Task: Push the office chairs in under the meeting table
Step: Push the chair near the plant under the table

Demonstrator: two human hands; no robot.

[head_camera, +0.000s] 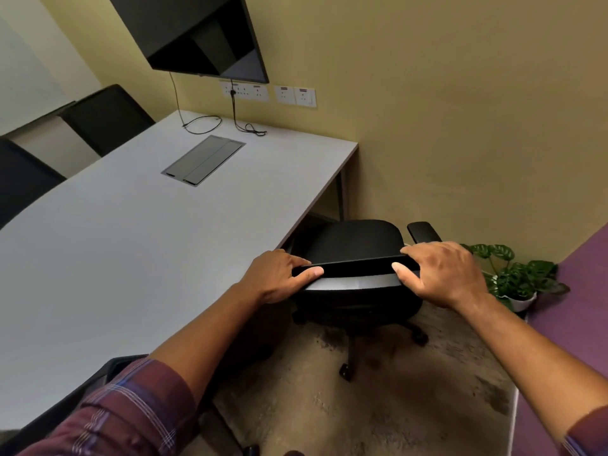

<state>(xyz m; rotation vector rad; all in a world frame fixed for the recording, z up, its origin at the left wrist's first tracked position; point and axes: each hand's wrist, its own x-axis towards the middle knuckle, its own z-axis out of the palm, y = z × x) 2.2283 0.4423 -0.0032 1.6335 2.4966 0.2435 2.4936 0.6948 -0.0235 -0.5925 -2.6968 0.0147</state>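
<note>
A black office chair (355,241) stands at the right long side of the grey meeting table (131,245), its seat partly under the table edge and its wheeled base on the carpet. My left hand (279,276) grips the left end of the chair's backrest top. My right hand (441,274) grips the right end of the same backrest. One armrest (422,232) shows beyond my right hand. Two more black chairs (105,116) sit at the table's far left side, close against it. Another chair's edge (108,373) shows under my left sleeve.
A potted plant (516,278) stands on the floor right of the chair, beside a purple wall (572,324). The yellow wall lies just beyond the chair. A wall screen (197,34), sockets and cables sit at the table's far end; a cable hatch (202,161) is set in the tabletop.
</note>
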